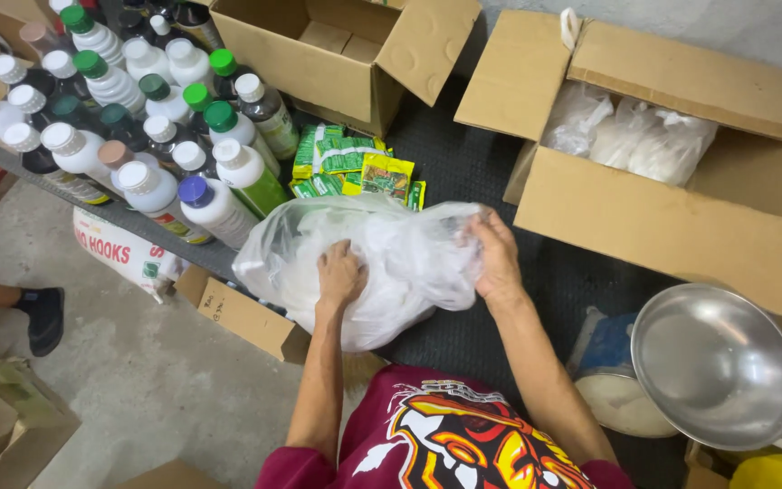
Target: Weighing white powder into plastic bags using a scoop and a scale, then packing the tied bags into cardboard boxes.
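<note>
A large clear plastic bag (pixel 391 263) full of white material lies on the dark mat in front of me. My left hand (pixel 340 272) rests on its near left side with the fingers curled into the plastic. My right hand (pixel 497 255) grips the bag's right edge, pinching the film. Just behind the bag lie several small green and yellow sachets (pixel 355 167).
Several white bottles with green, white and blue caps (pixel 138 118) crowd the left of the mat. Two open cardboard boxes stand behind, an empty one (pixel 346 54) and one holding clear bags (pixel 662 154). A steel bowl (pixel 715 362) sits at right. Another person's foot (pixel 42 317) shows at left.
</note>
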